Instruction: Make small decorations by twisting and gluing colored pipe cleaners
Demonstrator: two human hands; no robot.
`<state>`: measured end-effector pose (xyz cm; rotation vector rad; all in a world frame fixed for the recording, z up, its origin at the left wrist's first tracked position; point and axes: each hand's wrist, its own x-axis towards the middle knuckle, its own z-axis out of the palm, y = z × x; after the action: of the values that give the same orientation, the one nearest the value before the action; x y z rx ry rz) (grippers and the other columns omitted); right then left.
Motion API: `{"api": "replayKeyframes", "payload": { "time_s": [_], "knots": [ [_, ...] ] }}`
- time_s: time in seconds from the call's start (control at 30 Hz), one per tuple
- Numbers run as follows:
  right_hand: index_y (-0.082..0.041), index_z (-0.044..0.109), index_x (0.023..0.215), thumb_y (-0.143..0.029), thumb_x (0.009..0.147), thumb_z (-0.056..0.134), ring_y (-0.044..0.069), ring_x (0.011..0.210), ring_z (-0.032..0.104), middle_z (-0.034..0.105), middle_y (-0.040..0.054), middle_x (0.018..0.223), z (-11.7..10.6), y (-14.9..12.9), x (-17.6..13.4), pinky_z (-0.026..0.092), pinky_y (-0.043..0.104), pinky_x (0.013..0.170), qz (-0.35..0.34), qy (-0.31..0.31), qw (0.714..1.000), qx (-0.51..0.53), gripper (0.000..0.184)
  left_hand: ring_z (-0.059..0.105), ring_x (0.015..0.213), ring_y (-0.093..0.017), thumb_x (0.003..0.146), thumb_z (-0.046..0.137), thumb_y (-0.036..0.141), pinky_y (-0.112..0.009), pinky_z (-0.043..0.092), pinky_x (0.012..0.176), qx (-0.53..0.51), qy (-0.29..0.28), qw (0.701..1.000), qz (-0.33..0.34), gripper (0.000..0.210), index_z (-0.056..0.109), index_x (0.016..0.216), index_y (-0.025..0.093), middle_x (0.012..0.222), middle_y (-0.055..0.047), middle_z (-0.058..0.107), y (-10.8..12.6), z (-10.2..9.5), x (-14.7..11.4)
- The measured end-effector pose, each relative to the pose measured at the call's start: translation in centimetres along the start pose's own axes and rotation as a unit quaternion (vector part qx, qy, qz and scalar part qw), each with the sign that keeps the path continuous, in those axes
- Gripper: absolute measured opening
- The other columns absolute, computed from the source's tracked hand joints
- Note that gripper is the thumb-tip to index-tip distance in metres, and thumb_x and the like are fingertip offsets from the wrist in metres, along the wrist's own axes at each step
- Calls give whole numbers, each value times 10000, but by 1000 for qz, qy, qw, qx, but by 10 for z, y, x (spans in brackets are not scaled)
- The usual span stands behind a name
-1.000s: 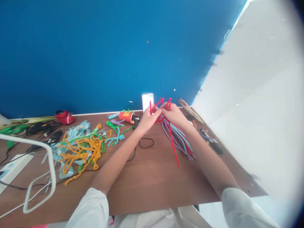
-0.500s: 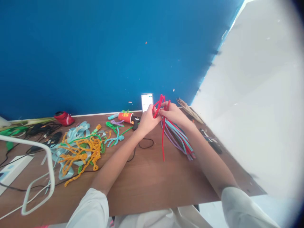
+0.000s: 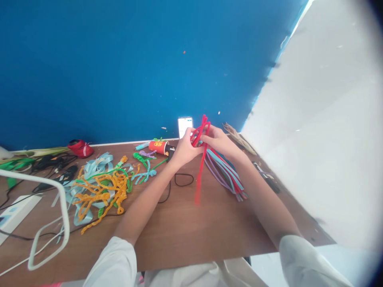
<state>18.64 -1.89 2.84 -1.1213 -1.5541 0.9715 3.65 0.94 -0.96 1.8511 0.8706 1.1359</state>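
Red pipe cleaners (image 3: 204, 126), bent into loops, are held up between both hands over the table's back part. My left hand (image 3: 186, 149) is closed on their left side, fingertips around the lower loops. From the right, my right hand (image 3: 220, 141) pinches a red strand whose free end hangs down toward the table and looks blurred. Beneath my right hand and forearm lies a bundle of blue, purple and red pipe cleaners (image 3: 224, 172). A phone (image 3: 184, 125) with a lit screen leans on the wall just behind my left hand. Fingers partly hide where the strands cross.
Orange twisted pipe cleaners (image 3: 113, 187) and pale blue ribbon (image 3: 98, 165) lie heaped at left. Near my left forearm are a red paper cup (image 3: 158, 147) and a black cable (image 3: 184, 184). A white bent frame (image 3: 64, 207) and power strip (image 3: 19, 215) occupy the left edge.
The hanging red strand has swung to the left at its lower end. My right hand's fingers have shifted on the strand, and the red loops have changed shape slightly.
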Motion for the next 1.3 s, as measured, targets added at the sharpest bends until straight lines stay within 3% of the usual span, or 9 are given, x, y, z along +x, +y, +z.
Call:
{"api": "replayKeyframes", "payload": {
  "time_s": [0.2,0.5,0.67,0.77,0.9,1.0,1.1,1.23,1.3],
  "knots": [
    [-177,650,970,-196,803,604,185,789,618,669,33,822,0,7,2,514,347,783,-17,-6,998,-54,174,606,722,-165,855,582,226,-267,419,649,121,-4,992,14,156,519,997,216,823,-8,664,3,-1,-3],
    [-174,681,900,-161,748,571,193,797,623,699,42,860,-4,9,0,500,345,757,-40,-71,989,-121,188,651,839,-254,846,549,208,-312,418,672,248,-12,969,6,181,627,1009,197,938,-87,727,-6,-4,2],
    [-191,594,875,-76,720,450,165,694,609,649,27,794,-7,10,4,485,297,616,-26,-34,998,-38,241,616,801,-200,894,585,356,-293,435,699,193,8,981,3,202,615,997,185,919,-53,711,-4,-7,3],
    [-234,516,997,-77,762,427,141,601,594,639,16,836,-9,15,6,425,261,501,-17,22,1000,13,296,593,760,-164,889,616,434,-269,431,678,134,14,991,-10,269,596,971,179,886,-35,691,-2,-9,3],
    [-311,347,1274,-211,927,424,115,491,474,619,1,874,-14,18,6,379,274,491,-61,135,989,-13,370,495,550,-106,907,549,583,-240,371,535,39,2,998,-57,395,563,974,194,715,6,601,-8,-10,3],
    [-311,298,1343,-352,993,400,136,525,449,604,5,835,-14,12,2,387,297,546,-79,177,980,-48,367,418,457,-86,908,510,634,-226,309,463,-5,-25,996,-90,430,536,973,210,620,40,514,-15,-10,5],
    [-276,415,1226,-471,1013,372,154,579,484,555,-10,711,-9,-1,-6,399,305,605,-84,170,979,-79,292,440,496,-88,913,516,619,-213,323,478,-13,-19,997,-70,410,537,975,214,637,39,518,-18,-10,7],
    [-234,551,948,-486,1014,376,127,541,437,484,-36,593,-1,-14,-13,359,280,580,-103,57,985,-122,314,429,503,-82,918,495,633,-208,331,486,-55,-25,997,-48,434,537,940,201,628,48,494,-14,-9,8],
    [-213,559,819,-450,1005,402,119,552,425,470,-32,591,0,-15,-14,336,275,576,-114,41,982,-148,339,399,483,-75,915,466,664,-213,318,474,-78,-48,995,-40,478,533,890,192,615,49,474,-10,-9,8]
  ]
}}
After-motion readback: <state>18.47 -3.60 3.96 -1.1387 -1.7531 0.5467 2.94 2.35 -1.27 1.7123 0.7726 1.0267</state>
